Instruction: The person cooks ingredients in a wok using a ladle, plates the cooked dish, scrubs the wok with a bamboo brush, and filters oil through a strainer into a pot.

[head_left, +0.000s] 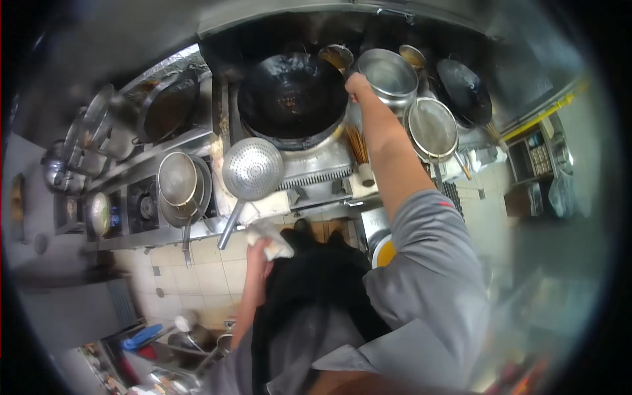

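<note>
My left hand (258, 255) is closed around a folded white cloth (276, 242), low in front of the stove's edge. My right arm reaches far forward over the stove. At its end my right hand (357, 87) is closed, between the black wok (293, 99) and a metal pot (390, 74). What those fingers grip, if anything, is too small to make out. A perforated strainer ladle (253, 169) lies near the wok's front left, its handle pointing towards my left hand. Below my right forearm stands a bamboo wok brush (357, 145).
A fine-mesh strainer (432, 128) rests right of my forearm, with another wok (464, 92) behind it. More strainers (178, 179) sit on the left burners. A container of yellow liquid (384, 251) stands low beside my right elbow. Tiled floor (204, 280) shows at left.
</note>
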Demonstrator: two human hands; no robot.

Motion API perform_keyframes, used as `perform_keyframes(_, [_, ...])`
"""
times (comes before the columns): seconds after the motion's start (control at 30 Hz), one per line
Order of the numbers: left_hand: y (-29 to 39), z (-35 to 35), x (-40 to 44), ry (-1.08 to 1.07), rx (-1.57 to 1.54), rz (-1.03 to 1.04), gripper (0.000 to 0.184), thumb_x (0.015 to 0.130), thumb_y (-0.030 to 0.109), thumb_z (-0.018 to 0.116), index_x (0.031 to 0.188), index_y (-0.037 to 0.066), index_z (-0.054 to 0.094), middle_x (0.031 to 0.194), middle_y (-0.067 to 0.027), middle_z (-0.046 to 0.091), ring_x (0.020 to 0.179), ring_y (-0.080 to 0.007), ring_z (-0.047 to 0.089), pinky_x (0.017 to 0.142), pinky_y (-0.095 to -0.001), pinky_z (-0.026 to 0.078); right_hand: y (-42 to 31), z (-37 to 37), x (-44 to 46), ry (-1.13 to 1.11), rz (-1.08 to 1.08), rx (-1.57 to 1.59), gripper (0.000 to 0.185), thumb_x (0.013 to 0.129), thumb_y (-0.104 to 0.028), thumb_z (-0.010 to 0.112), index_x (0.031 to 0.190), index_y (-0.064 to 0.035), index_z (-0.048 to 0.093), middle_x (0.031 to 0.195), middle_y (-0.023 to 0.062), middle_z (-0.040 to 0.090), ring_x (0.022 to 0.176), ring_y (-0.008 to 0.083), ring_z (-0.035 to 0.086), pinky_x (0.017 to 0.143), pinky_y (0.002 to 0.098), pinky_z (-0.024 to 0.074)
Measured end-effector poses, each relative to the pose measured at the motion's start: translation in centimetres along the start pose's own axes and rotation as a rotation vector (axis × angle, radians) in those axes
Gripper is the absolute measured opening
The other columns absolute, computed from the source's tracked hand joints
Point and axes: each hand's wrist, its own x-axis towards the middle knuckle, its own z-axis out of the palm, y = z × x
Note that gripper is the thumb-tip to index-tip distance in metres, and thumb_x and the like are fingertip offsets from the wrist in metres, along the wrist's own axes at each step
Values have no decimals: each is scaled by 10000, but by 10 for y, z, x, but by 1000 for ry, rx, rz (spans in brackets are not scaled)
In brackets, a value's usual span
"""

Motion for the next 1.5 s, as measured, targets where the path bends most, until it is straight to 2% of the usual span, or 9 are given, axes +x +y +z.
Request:
perform_keyframes(0.2, [19,-11,34,60,-113,-95,317,848,102,607,1141,1,537,954,-98,612,874,-246,635,797,-383,528,14,-5,126,-650,655,1460,129,801,45,515,688,-7,550,557,86,484,397,153,413,377,315,408])
perform_keyframes(0.3, [35,2,65,49,-58,-87,287,865,106,592,1133,12,549,950,-93,614,869,-238,631,801,-369,523,-10,-17,99,-468,6,-95,225,826,-2,512,607,-37,552,536,64,503,428,146,479,417,310,427])
perform_keyframes(0.47, [39,33,152,-145,-41,-146,297,905,162,559,1164,18,541,1045,-128,638,957,-271,645,882,-416,525,2,-23,91,-608,524,1232,328,867,-36,474,554,-103,544,505,52,521,423,169,502,432,316,440])
perform_keyframes(0.67, [62,115,261,-255,28,-254,340,953,294,542,1192,53,543,1060,-129,655,967,-299,654,900,-467,523,8,-30,7,17,-60,-151,342,879,-178,536,635,24,667,629,206,658,622,334,683,633,422,553])
perform_keyframes(1.0, [-28,181,325,-50,-52,-230,174,906,145,550,999,0,574,917,-121,627,784,-286,666,694,-450,557,95,-39,-56,433,118,-80,306,916,-209,574,941,88,640,903,303,677,868,411,690,755,475,573])
perform_keyframes(1.13, [-24,199,306,-27,14,-242,207,935,170,540,1065,12,577,985,-131,651,834,-293,680,726,-480,566,126,-30,-9,197,270,112,251,938,-145,502,900,86,592,703,194,654,567,252,678,460,378,554])
perform_keyframes(1.2, [-22,191,308,-47,-23,-219,221,904,171,571,1045,2,593,949,-127,652,783,-280,680,690,-463,565,145,-21,18,70,306,1280,126,899,-63,503,801,14,523,588,105,552,470,207,545,469,339,503])
perform_keyframes(1.33, [14,186,267,-143,-22,-343,304,928,257,602,1107,11,598,1032,-131,675,875,-289,694,744,-495,570,102,-73,-39,-377,505,2111,239,970,-87,442,751,-16,376,580,22,424,438,113,438,362,218,402])
perform_keyframes(1.5, [17,144,217,-290,-25,-523,332,940,255,602,1171,20,570,1106,-120,656,981,-276,663,847,-453,543,83,-101,-96,-452,397,2065,269,1003,-112,404,1020,155,432,632,40,460,406,92,427,349,197,403])
